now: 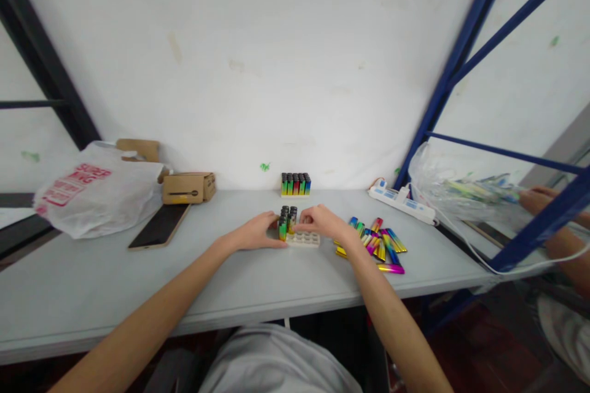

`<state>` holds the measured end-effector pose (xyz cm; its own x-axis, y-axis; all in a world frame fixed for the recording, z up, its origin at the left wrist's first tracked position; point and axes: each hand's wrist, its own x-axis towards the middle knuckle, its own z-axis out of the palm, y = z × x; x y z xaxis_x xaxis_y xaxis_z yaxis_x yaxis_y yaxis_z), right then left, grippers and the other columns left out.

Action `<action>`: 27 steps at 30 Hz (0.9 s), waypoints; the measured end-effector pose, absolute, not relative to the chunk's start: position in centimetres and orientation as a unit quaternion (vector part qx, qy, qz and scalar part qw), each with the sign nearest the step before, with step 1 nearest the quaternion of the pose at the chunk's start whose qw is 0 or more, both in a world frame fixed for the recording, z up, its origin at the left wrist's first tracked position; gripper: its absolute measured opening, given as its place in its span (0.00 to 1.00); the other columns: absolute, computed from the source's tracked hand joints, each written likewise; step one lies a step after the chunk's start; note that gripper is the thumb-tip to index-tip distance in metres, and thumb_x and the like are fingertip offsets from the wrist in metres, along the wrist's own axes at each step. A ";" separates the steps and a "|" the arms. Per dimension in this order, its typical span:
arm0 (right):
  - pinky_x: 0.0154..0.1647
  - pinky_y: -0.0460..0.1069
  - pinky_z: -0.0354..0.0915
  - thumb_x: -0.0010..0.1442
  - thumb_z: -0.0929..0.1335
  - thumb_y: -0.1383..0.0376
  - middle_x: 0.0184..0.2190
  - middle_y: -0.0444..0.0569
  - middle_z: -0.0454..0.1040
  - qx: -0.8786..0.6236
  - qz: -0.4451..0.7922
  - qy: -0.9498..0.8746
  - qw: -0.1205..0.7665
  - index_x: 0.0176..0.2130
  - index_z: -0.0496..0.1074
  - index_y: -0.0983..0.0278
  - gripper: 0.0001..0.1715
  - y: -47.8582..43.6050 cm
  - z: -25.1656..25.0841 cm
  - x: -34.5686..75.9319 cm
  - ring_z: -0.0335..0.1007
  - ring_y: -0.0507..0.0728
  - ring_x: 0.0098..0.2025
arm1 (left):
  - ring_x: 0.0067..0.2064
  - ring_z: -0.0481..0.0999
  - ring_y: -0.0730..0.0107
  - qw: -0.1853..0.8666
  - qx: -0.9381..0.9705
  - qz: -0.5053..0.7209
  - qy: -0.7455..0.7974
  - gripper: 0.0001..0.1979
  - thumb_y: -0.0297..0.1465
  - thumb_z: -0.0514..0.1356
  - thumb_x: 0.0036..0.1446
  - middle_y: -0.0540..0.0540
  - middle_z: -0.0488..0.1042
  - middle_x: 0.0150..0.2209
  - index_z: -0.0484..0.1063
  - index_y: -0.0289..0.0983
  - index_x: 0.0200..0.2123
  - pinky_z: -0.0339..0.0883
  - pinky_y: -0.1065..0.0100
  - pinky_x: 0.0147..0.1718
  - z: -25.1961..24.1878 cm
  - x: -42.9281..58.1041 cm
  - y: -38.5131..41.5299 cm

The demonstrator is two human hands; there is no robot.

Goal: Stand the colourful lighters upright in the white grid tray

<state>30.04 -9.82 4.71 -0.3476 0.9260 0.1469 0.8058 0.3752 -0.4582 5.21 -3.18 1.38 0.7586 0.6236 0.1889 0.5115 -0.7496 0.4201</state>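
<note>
Both hands at mid-table over a white tray [304,239] with rows of round sockets. Left hand [258,232] rests on the table at the tray's left end, fingers curled together against the near-left lighters standing in it; whether it actually grips one, cannot tell. Right hand [322,222] sits over the tray's far-right part, fingers bent down toward the sockets, tips close together; anything pinched under them is hidden. Standing lighters [287,221] fill the tray's left side, between the two hands, black tops up; right-side sockets are bare. Loose pile of rainbow lighters [378,247] lies flat on the grey table [92,282] just right of the right wrist. A full block of lighters [295,184] stands far, against the wall. White power strip [401,199] far right. Left side: plastic bag [99,193], cardboard box [188,187], dark phone [160,226] lying flat. Another person's hand [537,199] at the right edge, on a clear bag [461,193].
</note>
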 end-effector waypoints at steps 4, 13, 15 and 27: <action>0.36 0.48 0.64 0.70 0.70 0.49 0.35 0.53 0.84 -0.612 0.113 -0.761 0.182 0.43 0.82 0.66 0.23 -10.2 5.3 34.6 0.77 0.57 0.34 | 0.44 0.77 0.50 0.176 0.922 0.159 0.305 0.32 0.58 0.70 0.49 0.41 0.78 0.43 0.75 0.37 0.43 0.72 0.58 0.44 1.4 5.2 -3.1; 0.46 0.52 0.70 0.65 0.74 0.55 0.51 0.65 0.82 -0.803 0.050 -0.590 0.077 0.54 0.79 0.68 0.24 -10.8 2.8 41.8 0.80 0.65 0.51 | 0.43 0.77 0.51 0.177 0.922 0.159 0.305 0.32 0.59 0.70 0.48 0.42 0.77 0.41 0.75 0.37 0.41 0.71 0.59 0.44 1.6 5.3 -3.1; 0.47 0.51 0.71 0.62 0.75 0.61 0.50 0.63 0.83 -0.788 0.069 -0.601 0.110 0.57 0.78 0.68 0.25 -10.2 2.3 41.2 0.81 0.64 0.50 | 0.43 0.77 0.51 0.180 0.922 0.158 0.305 0.32 0.58 0.70 0.48 0.42 0.77 0.42 0.75 0.37 0.41 0.72 0.58 0.45 1.6 5.3 -3.2; 0.41 0.51 0.73 0.62 0.72 0.42 0.42 0.54 0.82 -0.485 0.361 -0.644 0.470 0.45 0.75 0.64 0.29 -11.3 5.8 37.2 0.78 0.57 0.38 | 0.43 0.77 0.51 0.179 0.922 0.155 0.308 0.32 0.60 0.69 0.48 0.42 0.77 0.42 0.74 0.38 0.41 0.72 0.59 0.43 1.6 5.3 -3.3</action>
